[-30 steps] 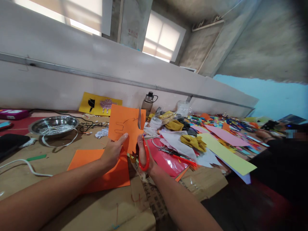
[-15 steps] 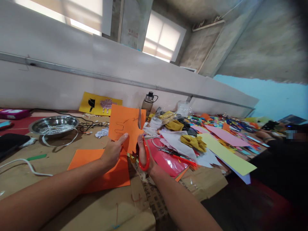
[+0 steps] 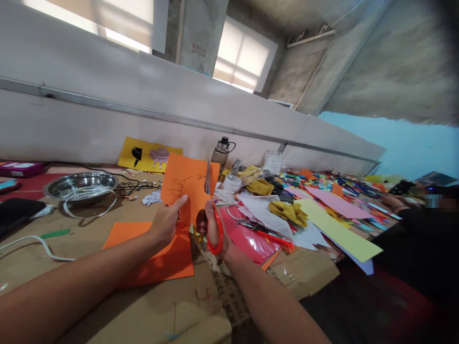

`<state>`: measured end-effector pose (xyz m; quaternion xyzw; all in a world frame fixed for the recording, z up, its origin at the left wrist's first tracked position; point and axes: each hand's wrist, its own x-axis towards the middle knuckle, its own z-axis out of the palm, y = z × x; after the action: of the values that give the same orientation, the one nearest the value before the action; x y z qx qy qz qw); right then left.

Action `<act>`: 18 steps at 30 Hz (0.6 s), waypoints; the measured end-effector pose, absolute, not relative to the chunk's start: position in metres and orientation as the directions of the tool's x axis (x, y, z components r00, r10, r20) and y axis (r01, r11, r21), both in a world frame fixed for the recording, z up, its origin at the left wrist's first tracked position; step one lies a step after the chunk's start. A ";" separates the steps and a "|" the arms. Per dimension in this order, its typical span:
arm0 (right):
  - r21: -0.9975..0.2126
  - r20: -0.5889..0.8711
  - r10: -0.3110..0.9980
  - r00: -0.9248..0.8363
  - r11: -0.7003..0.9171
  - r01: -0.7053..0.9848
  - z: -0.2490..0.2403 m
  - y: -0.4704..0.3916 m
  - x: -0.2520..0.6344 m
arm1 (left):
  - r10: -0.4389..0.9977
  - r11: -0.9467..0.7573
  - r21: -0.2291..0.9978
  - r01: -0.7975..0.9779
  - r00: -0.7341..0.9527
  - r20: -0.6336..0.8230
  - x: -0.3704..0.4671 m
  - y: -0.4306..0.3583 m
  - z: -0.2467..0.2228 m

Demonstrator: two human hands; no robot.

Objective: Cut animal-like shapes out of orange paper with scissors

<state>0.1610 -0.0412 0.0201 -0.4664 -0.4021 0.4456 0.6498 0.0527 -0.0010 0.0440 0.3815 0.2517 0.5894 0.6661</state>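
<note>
My left hand (image 3: 167, 220) pinches the lower left part of an upright orange sheet (image 3: 191, 169), its thumb lying on the front. A dark outline is drawn on that sheet. The red-handled scissors (image 3: 219, 234) are in my right hand (image 3: 215, 229), with fingers through the handles. Their blades point up at the right part of the sheet, where the paper edge is cut. A second orange sheet (image 3: 158, 263) lies flat on the cardboard under my left hand and forearm.
A steel bowl (image 3: 81, 186) with white cord stands at the left. Behind are a yellow card (image 3: 148, 155) and a bottle (image 3: 220, 152). Coloured papers, yellow cloth (image 3: 289, 211) and scraps cover the right side. A person in dark clothing (image 3: 426, 239) is at far right.
The held orange sheet has turned and shifted slightly, and its lower right edge has changed shape by the scissors. My left hand has moved a little to the left.
</note>
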 end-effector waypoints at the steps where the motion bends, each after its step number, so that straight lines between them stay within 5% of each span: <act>1: -0.956 0.083 0.961 0.265 0.151 -0.251 0.024 -0.042 0.159 | 0.979 0.022 0.801 -0.598 0.174 0.102 0.052 0.000 0.045; 18: -0.921 -0.004 0.972 0.234 0.087 -0.380 0.029 -0.043 0.156 | 0.952 0.225 0.791 -0.569 0.300 -0.055 0.038 0.022 0.069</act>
<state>0.1559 -0.0428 0.0286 -0.4350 -0.3406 0.5167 0.6540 0.0377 0.0219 0.0688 0.3409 0.2809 0.5207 0.7306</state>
